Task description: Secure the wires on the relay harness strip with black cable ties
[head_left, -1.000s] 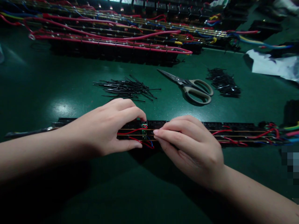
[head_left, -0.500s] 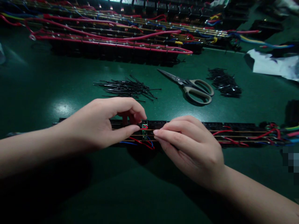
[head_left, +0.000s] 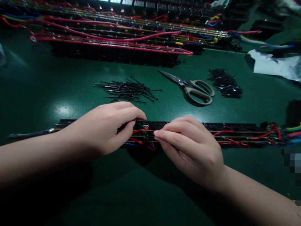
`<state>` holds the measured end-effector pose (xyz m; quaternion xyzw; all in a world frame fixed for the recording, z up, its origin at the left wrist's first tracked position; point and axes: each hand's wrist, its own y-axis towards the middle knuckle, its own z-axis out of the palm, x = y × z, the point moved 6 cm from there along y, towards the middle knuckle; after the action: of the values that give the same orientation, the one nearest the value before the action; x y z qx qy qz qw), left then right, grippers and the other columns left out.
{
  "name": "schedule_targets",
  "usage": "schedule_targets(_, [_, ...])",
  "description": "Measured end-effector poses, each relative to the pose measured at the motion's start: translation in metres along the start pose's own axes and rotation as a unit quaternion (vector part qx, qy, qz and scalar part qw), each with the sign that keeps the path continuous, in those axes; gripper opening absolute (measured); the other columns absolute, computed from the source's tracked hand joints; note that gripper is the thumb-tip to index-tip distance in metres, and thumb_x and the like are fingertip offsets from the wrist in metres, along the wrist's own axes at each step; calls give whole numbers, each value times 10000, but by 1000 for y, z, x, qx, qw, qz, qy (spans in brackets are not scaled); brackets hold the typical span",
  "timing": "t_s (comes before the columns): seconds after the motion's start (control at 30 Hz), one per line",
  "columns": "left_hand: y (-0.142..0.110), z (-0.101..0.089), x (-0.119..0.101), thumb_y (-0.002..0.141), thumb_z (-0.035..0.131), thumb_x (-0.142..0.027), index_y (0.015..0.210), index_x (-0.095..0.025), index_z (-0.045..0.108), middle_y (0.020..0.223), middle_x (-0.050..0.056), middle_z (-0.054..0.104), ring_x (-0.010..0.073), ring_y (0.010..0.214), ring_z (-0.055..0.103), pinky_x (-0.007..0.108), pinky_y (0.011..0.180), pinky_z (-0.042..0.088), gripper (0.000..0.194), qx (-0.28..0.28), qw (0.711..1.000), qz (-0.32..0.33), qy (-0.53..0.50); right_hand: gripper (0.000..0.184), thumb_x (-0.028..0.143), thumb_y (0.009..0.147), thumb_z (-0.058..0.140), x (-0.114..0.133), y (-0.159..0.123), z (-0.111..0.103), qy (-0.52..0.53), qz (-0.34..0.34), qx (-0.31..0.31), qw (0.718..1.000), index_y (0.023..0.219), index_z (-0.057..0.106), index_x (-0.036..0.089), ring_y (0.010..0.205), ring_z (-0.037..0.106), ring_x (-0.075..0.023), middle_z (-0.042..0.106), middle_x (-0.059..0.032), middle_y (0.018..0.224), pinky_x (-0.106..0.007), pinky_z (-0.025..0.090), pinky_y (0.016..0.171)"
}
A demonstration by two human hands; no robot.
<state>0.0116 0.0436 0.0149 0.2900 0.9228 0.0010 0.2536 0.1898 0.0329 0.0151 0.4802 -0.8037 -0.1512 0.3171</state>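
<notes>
1. Pinched together at the tips, the thumb and forefinger of our right hand [head_left: 192, 144] meet over a long, narrow black assembly strung with brass-coloured rods [head_left: 156, 125]; whether anything sits between them, we cannot tell.
2. Our left hand [head_left: 110, 125] arches over the same assembly, thumb and forefinger bent close; what they grasp, if anything, is hidden from us.
3. Between our hands sits a small green circuit board [head_left: 145, 135], with thin red wires [head_left: 138, 129] looping at it.
4. We judge the step in hand to be fine fingertip work beside the board; the next move calls for a steady pinch and care around those loops.
5. Beyond, on the dark green tabletop [head_left: 122, 194], lie a loose heap of thin black plastic ties [head_left: 128, 90], grey-and-black-handled scissors [head_left: 185, 84] and a pile of short black strips [head_left: 227, 84].
6. Farther off, larger black assemblies with thick red cables [head_left: 117, 39] line the background, near a crumpled white sheet [head_left: 270, 66].
</notes>
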Motion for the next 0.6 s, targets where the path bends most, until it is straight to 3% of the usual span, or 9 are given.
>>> schedule_targets(0.17, [1, 0, -1, 984, 433, -188, 1095, -160, 722, 994, 40, 757, 160, 918, 708, 246, 802, 520, 310, -2, 1000, 5, 3, 171, 39, 889, 734, 0, 0, 0, -2, 0, 2, 1000, 1047, 728, 103, 849, 648, -210, 757, -110, 944, -381, 532, 727])
schedule_targets(0.4, [-1, -1, 3, 960, 488, -198, 1059, -231, 713, 962, -34, 754, 112, 848, 697, 189, 746, 497, 248, 19, 998, -33, -45, 171, 34, 888, 733, 0, 1, 0, 0, 0, 3, 1000, 1042, 724, 106, 844, 649, -207, 757, -103, 929, -372, 535, 728])
schedule_targets(0.6, [-2, -5, 2, 948, 530, -203, 1041, -231, 710, 961, -39, 761, 116, 844, 695, 192, 770, 495, 205, -5, 998, -40, -43, 166, 39, 888, 732, 1, 1, -1, -3, -6, 0, 1000, 1041, 726, 104, 852, 646, -205, 758, -100, 932, -367, 538, 742])
